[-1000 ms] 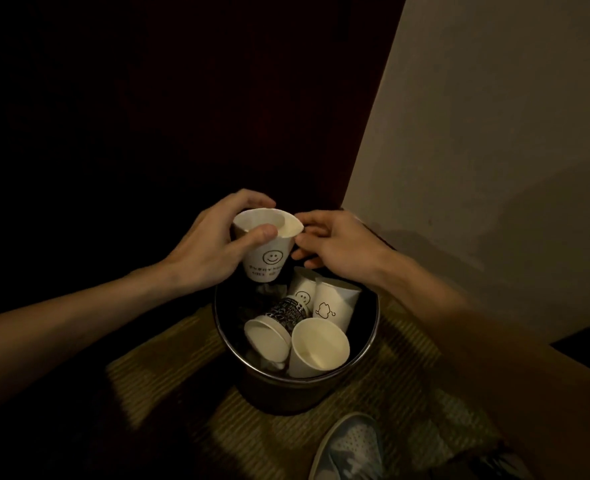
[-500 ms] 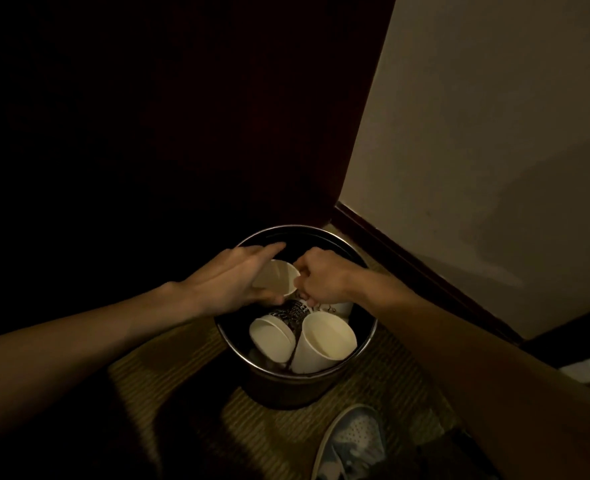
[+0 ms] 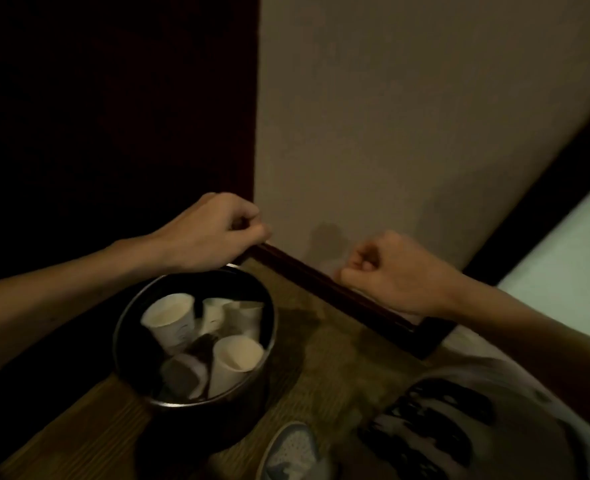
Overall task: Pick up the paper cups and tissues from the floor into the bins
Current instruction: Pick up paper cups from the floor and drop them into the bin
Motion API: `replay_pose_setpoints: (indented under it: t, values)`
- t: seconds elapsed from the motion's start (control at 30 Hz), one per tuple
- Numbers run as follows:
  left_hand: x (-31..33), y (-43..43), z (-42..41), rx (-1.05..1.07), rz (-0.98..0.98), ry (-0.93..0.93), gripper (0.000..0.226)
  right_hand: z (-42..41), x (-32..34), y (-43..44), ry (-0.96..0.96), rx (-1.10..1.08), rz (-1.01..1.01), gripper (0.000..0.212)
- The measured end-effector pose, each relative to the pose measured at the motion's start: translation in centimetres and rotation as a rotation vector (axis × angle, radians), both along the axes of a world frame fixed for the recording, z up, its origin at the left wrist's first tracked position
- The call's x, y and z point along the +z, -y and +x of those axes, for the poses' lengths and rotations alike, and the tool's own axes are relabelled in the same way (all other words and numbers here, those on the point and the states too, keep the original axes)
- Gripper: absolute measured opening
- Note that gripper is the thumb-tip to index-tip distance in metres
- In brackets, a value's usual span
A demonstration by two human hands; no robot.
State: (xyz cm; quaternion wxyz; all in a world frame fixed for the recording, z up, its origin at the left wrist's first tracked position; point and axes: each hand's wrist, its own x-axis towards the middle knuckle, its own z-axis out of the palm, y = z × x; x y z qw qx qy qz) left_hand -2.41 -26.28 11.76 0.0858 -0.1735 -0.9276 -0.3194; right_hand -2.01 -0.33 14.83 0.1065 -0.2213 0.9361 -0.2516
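Observation:
A round dark bin point(image 3: 269, 306) with a shiny rim stands on the carpet at lower left. Several white paper cups lie inside it, among them one at the upper left point(image 3: 170, 318) and one at the lower right point(image 3: 236, 358), mouths facing up. My left hand point(image 3: 214, 230) hovers above the bin's far rim, fingers curled, holding nothing. My right hand point(image 3: 394, 271) is off to the right of the bin, over the baseboard, also curled and empty. No tissue shows in view.
A beige wall point(image 3: 408, 116) rises behind, with a dark wooden baseboard point(image 3: 338, 292) along its foot and a dark panel at left. A grey sneaker point(image 3: 292, 452) is at the bottom edge. Patterned clothing fills the lower right.
The smiley cup that both hands held went down into the bin and was let go. Both hands have lifted out and moved apart, and the view has swung to the right.

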Motion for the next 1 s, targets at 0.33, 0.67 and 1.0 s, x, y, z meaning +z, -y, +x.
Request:
replay_pose_setpoints:
  t: [0.33,0.67,1.0]
  values:
    - [10.0,-28.7,5.9,-0.609,-0.394,-0.276,0.042,15.5,4.0,-26.8,0.077,-0.372,0.154,0.021]
    - [-4.2,-61.9,18.0,-1.172,-0.28,-0.004,0.032,37.8,-8.6,-46.8,0.125,-1.168,-0.18,0.015]
    - [-19.7,-81.7,29.5,-1.306,-0.395,0.249,0.027,49.7,-21.2,-59.4,0.109,-1.817,-0.395,0.03]
